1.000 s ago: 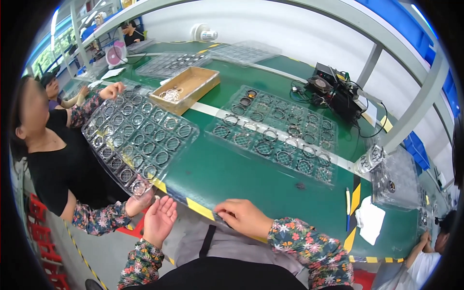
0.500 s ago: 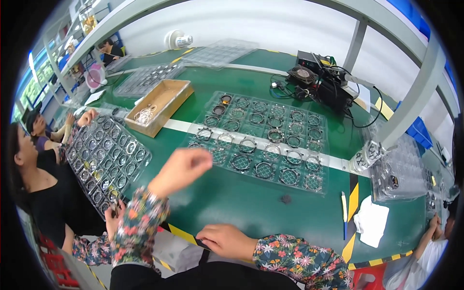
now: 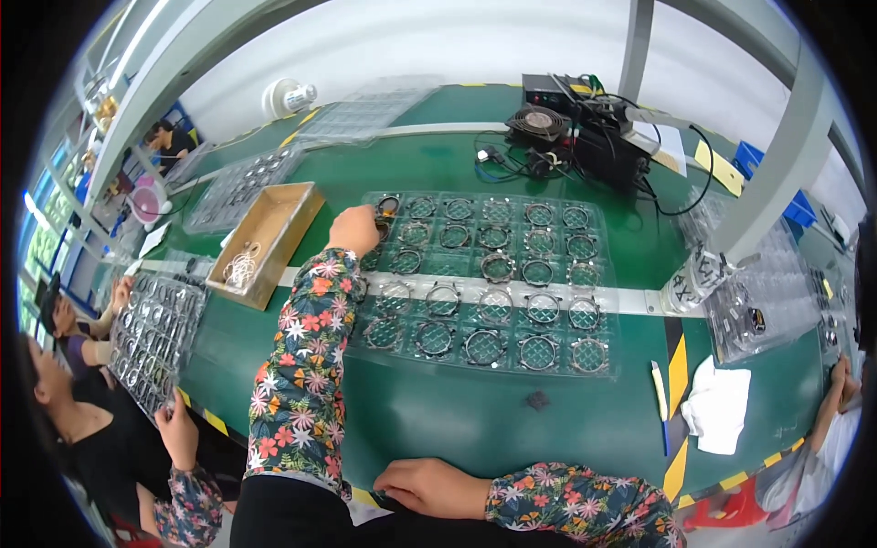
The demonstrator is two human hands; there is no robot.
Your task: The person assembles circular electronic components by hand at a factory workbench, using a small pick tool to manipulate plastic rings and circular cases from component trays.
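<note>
A clear plastic tray [image 3: 475,374] lies on the green table, its pockets holding several round metal rings with small lugs, like watch cases [image 3: 483,346]. My left hand [image 3: 354,230] is over the tray's far left side, fingers curled downward; whatever is between the fingertips is hidden. Just beyond it, a dark ring [image 3: 388,205] with an orange patch sits in the far left corner pocket. My right hand [image 3: 434,487] rests at the table's near edge, its fingers loosely curled, and nothing shows in it.
A wooden box [image 3: 308,203] with pale loops [image 3: 243,265] stands left of the tray. At right are a blue-handled cutter [image 3: 661,408], a white cloth [image 3: 717,405], a metal post [image 3: 776,173] and stacked trays [image 3: 763,301]. Black equipment [image 3: 598,146] stands behind. A co-worker's hand [image 3: 176,427] holds another tray [image 3: 157,333].
My left hand has reached forward from in front of the tray to its far left side. My right hand stays at the table edge. The co-worker's tray at left has shifted away from me.
</note>
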